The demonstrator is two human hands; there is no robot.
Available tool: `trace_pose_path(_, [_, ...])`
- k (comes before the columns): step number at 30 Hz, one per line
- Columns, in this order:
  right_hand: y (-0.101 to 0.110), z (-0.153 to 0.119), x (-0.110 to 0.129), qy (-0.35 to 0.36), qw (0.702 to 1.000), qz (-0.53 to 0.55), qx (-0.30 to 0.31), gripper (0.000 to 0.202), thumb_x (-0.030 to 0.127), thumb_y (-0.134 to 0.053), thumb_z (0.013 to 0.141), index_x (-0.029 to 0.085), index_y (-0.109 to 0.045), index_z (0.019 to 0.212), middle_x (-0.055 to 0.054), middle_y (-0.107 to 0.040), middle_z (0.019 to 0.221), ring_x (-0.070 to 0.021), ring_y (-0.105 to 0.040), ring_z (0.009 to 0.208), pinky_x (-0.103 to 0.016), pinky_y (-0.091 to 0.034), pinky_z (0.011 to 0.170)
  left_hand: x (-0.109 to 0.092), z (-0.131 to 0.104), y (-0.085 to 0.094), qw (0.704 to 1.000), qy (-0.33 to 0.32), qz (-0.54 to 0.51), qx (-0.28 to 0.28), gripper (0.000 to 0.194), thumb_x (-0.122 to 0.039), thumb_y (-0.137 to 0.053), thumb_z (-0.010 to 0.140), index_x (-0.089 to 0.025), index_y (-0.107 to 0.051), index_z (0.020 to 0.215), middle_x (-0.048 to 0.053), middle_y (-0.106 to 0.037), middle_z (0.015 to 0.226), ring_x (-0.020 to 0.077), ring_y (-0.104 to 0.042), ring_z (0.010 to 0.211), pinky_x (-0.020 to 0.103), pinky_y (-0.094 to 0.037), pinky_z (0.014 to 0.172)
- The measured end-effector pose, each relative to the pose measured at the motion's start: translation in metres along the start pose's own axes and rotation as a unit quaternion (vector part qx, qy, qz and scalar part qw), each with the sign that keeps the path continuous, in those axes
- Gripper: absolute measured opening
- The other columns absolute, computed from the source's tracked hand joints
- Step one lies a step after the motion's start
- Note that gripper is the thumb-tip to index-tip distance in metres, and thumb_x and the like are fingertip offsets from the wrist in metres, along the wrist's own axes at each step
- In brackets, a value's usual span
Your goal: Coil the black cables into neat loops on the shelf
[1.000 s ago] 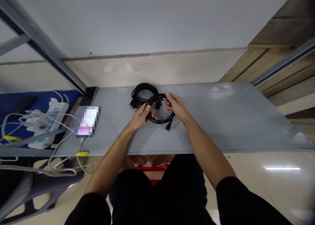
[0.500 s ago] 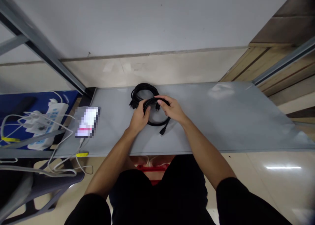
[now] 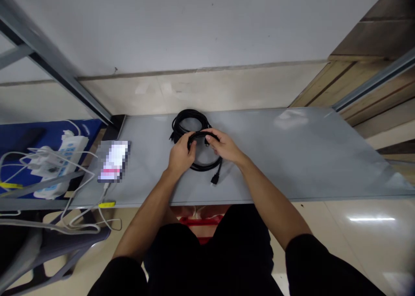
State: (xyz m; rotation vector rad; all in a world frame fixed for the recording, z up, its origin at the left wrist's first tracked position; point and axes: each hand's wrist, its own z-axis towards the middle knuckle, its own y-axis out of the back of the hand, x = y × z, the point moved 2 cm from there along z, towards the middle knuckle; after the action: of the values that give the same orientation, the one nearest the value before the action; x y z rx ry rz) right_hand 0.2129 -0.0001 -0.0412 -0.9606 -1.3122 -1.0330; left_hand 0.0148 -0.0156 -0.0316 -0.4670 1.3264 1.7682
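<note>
Both my hands grip one coiled black cable (image 3: 205, 168) above the grey table. My left hand (image 3: 181, 156) is closed round the coil's left side, thumb on the inner edge. On the upper right, my right hand (image 3: 226, 146) pinches the same coil between thumb and fingers. A black plug with a pale tip (image 3: 215, 179) hangs from the coil on the right, pointing toward me. Just behind my hands lies a second black cable coil (image 3: 191, 112), with a connector at its left side. Part of the held coil is hidden by my fingers.
The grey table (image 3: 292, 157) meets a wall at the back. To the left lies a phone with a blurred screen (image 3: 114, 161), wired to a white power strip (image 3: 69, 157) with tangled white cables. A metal post (image 3: 65, 71) rises at the left; wooden boards (image 3: 340, 84) stand at right.
The held coil has shifted slightly toward me, and its hanging plug sits a bit lower. My hands keep their grip, with my right hand moved slightly down and left.
</note>
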Motion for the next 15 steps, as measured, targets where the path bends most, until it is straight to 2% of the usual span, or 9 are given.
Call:
trace_pose_path(3, [0.002, 0.000, 0.002, 0.013, 1.000, -0.010, -0.010, 0.045, 0.054, -0.074, 0.097, 0.025, -0.071, 0.131, 0.004, -0.057, 0.079, -0.0101, -0.042, 0.057, -0.023, -0.033, 0.048, 0.001, 0.003, 0.005, 0.998, 0.003, -0.062, 0.021, 0.029, -0.028, -0.061, 0.103, -0.020, -0.073, 0.129, 0.014, -0.082, 0.126, 0.0294, -0.076, 0.120, 0.045, -0.058, 0.109])
trace_pose_path(6, [0.004, 0.000, 0.007, 0.025, 0.999, -0.016, -0.016, 0.045, 0.052, -0.078, 0.093, 0.024, -0.073, 0.128, 0.002, -0.060, 0.082, -0.0108, -0.045, 0.062, -0.022, -0.035, 0.051, 0.004, 0.005, 0.009, 0.990, 0.037, -0.132, 0.044, 0.022, -0.038, -0.068, 0.101, -0.019, -0.073, 0.112, 0.008, -0.081, 0.099, 0.0238, -0.077, 0.094, 0.037, -0.061, 0.088])
trace_pose_path(8, [0.004, -0.002, 0.010, 0.024, 1.000, -0.017, -0.005, 0.045, 0.051, -0.081, 0.090, 0.023, -0.075, 0.125, 0.003, -0.060, 0.081, -0.0107, -0.046, 0.062, -0.023, -0.036, 0.051, 0.006, 0.005, 0.009, 0.981, 0.059, -0.176, 0.055, 0.028, -0.047, -0.073, 0.098, -0.019, -0.069, 0.104, 0.005, -0.076, 0.088, 0.0191, -0.071, 0.079, 0.031, -0.057, 0.074])
trace_pose_path(12, [0.003, -0.004, 0.013, 0.011, 0.999, -0.005, 0.033, 0.043, 0.047, -0.082, 0.089, 0.022, -0.075, 0.124, 0.004, -0.061, 0.077, -0.0104, -0.048, 0.059, -0.024, -0.040, 0.050, 0.005, 0.004, 0.006, 0.968, 0.076, -0.225, 0.084, 0.043, -0.052, -0.080, 0.093, -0.020, -0.069, 0.120, 0.002, -0.074, 0.089, 0.0142, -0.063, 0.067, 0.027, -0.052, 0.064])
trace_pose_path(15, [0.005, -0.004, 0.012, 0.017, 0.999, 0.001, 0.044, 0.042, 0.045, -0.083, 0.088, 0.022, -0.075, 0.123, 0.003, -0.063, 0.077, -0.0124, -0.056, 0.062, -0.023, -0.046, 0.050, 0.005, 0.005, 0.004, 0.970, 0.066, -0.215, 0.096, 0.041, -0.048, -0.076, 0.096, -0.019, -0.072, 0.125, 0.003, -0.074, 0.089, 0.0138, -0.060, 0.067, 0.027, -0.051, 0.064])
